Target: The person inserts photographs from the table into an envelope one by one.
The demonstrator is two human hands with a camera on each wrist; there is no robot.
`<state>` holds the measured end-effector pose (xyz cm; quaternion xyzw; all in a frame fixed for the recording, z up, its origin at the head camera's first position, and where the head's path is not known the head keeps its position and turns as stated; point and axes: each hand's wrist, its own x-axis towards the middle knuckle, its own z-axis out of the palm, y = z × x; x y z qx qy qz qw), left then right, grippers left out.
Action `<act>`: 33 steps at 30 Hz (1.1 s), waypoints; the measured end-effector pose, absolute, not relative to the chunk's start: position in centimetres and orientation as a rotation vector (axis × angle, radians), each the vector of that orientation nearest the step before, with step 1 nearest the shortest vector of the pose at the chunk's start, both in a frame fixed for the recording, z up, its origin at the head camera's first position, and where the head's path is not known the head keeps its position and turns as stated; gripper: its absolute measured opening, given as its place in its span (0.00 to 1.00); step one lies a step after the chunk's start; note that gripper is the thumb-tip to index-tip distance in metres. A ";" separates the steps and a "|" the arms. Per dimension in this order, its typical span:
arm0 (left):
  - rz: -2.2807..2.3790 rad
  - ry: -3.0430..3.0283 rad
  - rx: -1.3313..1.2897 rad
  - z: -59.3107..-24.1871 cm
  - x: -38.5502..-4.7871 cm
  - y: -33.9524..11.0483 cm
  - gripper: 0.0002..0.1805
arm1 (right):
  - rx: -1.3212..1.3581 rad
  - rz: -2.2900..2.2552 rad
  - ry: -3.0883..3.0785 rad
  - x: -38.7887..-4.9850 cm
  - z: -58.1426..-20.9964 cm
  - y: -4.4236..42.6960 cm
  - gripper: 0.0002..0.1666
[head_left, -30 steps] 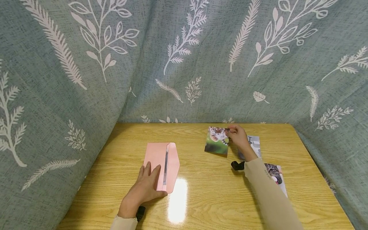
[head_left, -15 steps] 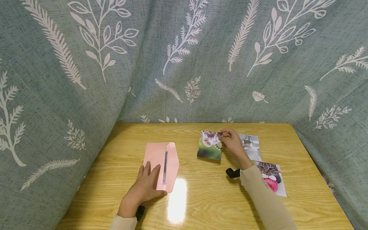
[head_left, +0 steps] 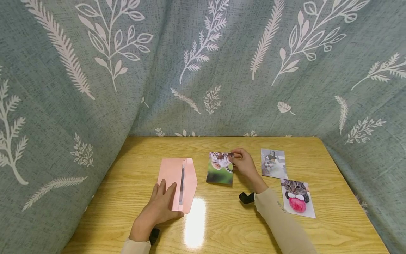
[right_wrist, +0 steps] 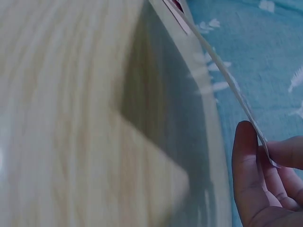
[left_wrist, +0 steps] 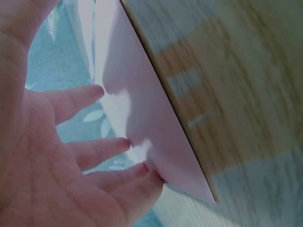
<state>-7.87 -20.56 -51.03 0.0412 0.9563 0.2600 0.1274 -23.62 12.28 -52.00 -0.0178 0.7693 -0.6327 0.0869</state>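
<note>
Leftward and a little nearer has come the tiger card since the earlier frames, drawn along by the right hand, and its sleeve now leaves the cat card and grey card fully in sight on the right. Pink envelope and tiger card stand apart, with a strip of wood between the envelope's flap, which points right, and the card's left edge. Beyond the card, wood runs to the far edge of the bench, where leaf-patterned cloth hangs; the two right-hand cards meet or nearly meet at their corners. Straight and spread, the fingers of the left hand rest on the envelope, its thumb by the near edge. Thumb and fingers of the right hand pinch the tiger card's right edge, holding it above the bench over its shadow. A dark strip shows in the envelope's slot, too narrow to identify; the left hand covers the envelope's near left part, and the right wrist view shows the tiger card almost edge-on.
</note>
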 end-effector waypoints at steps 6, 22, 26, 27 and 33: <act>0.751 2.785 0.121 -51.2 -8.0 -20.5 0.61 | -0.078 -1.890 2.260 -23.3 -52.5 10.2 0.21; 0.749 2.799 0.137 -51.4 -7.9 -20.7 0.61 | -0.068 -1.943 2.210 -22.4 -53.0 5.9 0.18; 0.750 2.790 0.134 -51.4 -8.0 -20.7 0.62 | -0.086 -1.936 2.197 -22.1 -53.2 5.0 0.17; 0.752 2.791 0.135 -51.4 -8.0 -20.7 0.62 | -0.090 -1.932 2.197 -22.0 -53.3 4.8 0.17; 0.744 2.800 0.129 -51.3 -7.9 -20.7 0.62 | -0.104 -1.906 2.187 -21.7 -53.7 3.9 0.17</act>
